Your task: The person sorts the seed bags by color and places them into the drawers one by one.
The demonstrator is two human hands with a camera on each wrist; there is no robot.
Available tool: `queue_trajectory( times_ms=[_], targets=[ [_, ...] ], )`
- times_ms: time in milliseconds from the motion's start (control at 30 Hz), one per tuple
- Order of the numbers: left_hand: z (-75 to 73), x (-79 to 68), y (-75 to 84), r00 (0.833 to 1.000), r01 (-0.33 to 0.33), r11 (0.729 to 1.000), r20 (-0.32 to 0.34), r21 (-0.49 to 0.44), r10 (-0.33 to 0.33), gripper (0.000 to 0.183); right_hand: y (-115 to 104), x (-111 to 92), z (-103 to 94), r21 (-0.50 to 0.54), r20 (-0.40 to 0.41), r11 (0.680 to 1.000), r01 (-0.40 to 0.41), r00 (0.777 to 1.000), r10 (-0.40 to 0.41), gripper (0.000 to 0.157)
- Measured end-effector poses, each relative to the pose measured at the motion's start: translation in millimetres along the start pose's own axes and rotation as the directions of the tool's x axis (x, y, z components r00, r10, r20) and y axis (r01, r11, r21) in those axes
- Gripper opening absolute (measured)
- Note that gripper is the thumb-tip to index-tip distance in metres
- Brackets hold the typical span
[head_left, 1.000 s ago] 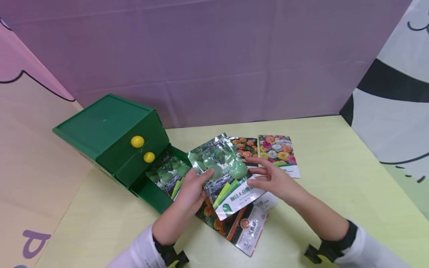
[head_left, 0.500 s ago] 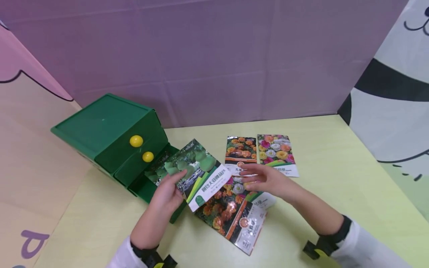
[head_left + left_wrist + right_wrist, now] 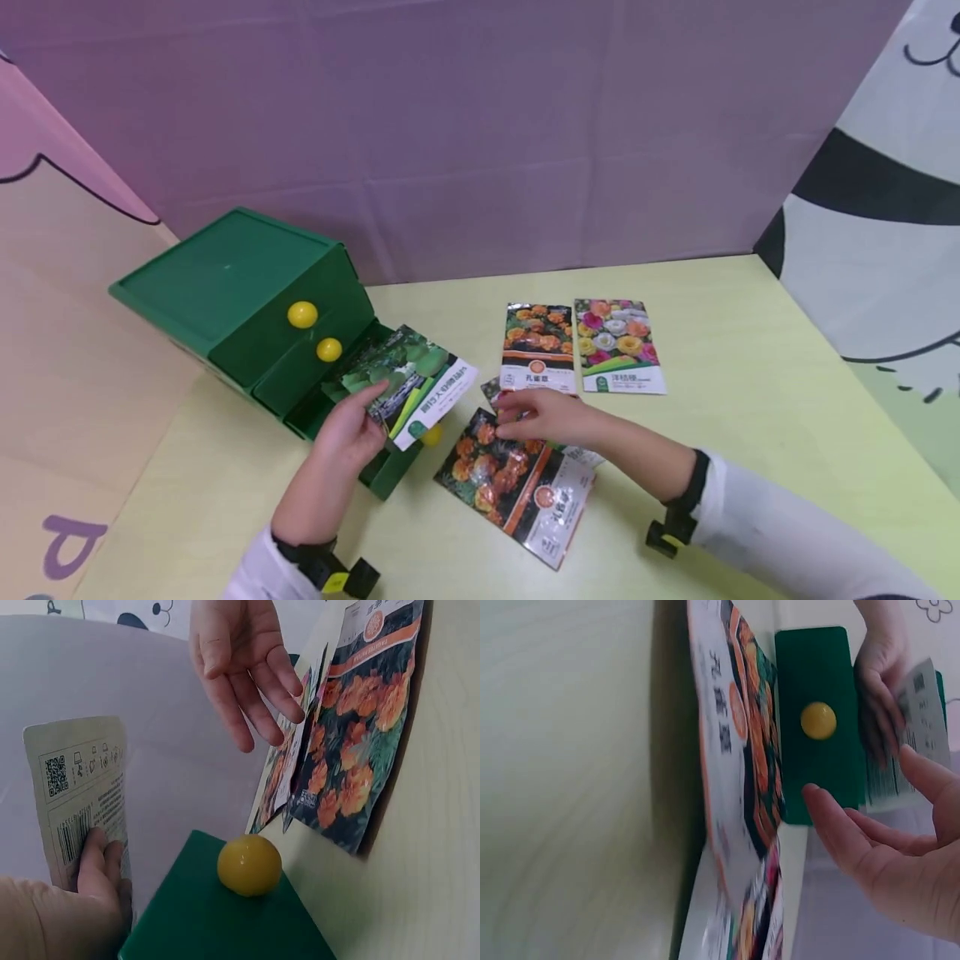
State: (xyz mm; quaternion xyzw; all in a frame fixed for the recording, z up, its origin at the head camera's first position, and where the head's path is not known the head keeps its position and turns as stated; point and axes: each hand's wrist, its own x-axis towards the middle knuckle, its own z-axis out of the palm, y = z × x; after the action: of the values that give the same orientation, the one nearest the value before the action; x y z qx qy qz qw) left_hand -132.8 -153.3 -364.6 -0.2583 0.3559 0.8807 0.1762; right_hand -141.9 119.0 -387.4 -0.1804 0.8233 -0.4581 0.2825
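Note:
My left hand (image 3: 347,435) grips a glossy seed packet (image 3: 429,390) with green round fruit on it, thumb on the front and fingers behind. It tilts over the pulled-out bottom drawer (image 3: 386,482) of a green drawer box (image 3: 225,271). In the left wrist view the packet's back (image 3: 81,776) shows a barcode. My right hand (image 3: 551,417) hovers above a seed packet with orange marigolds (image 3: 487,471), its fingers loosely bent and nothing between them. Under that packet's far edge lies another flower packet (image 3: 585,456), mostly covered by my hand and the marigold one.
Another marigold packet (image 3: 538,346) and a packet with mixed-colour flowers (image 3: 618,346) lie side by side toward the back of the pale table (image 3: 712,333). Yellow knobs (image 3: 302,315) stick out from the drawer fronts. A purple backdrop (image 3: 480,142) rises behind the table.
My left hand has carried the green-fruit packet leftward and down over the drawer. The right hand has left that packet's side and moved left above the near marigold packet.

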Motion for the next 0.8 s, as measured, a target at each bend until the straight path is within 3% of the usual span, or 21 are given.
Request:
queue_trajectory(
  times_ms=[100,200,300,400,533,800],
  targets=[
    [-2.9,4.5,3.0,1.000,0.014,0.998,-0.013,-0.055,-0.015,0.053,-3,10,6.6,0.118,0.050,0.992,-0.036,0.998,0.031,0.051],
    [-6.7,9.2,6.0,0.999,0.025,0.993,-0.021,-0.113,-0.028,0.052,-5,21,11.8,0.257,0.104,0.963,-0.079,0.993,0.053,0.049],
    [-10.2,13.9,9.2,0.999,0.040,0.983,-0.018,-0.181,-0.044,0.053,-7,31,15.6,0.317,0.137,0.941,-0.114,0.988,0.073,0.048],
    [-14.0,18.0,12.7,0.998,0.057,0.975,-0.008,-0.213,-0.060,0.053,-9,40,19.2,0.339,0.159,0.930,-0.141,0.983,0.091,0.047],
    [-19.1,23.6,16.2,0.997,0.068,0.980,-0.008,-0.186,-0.070,0.051,-11,50,23.6,0.345,0.178,0.923,-0.168,0.978,0.111,0.044],
    [-26.4,33.0,22.1,0.997,0.066,0.969,-0.013,-0.236,-0.071,0.049,-15,63,32.3,0.323,0.180,0.931,-0.170,0.977,0.116,0.037]
  ],
)
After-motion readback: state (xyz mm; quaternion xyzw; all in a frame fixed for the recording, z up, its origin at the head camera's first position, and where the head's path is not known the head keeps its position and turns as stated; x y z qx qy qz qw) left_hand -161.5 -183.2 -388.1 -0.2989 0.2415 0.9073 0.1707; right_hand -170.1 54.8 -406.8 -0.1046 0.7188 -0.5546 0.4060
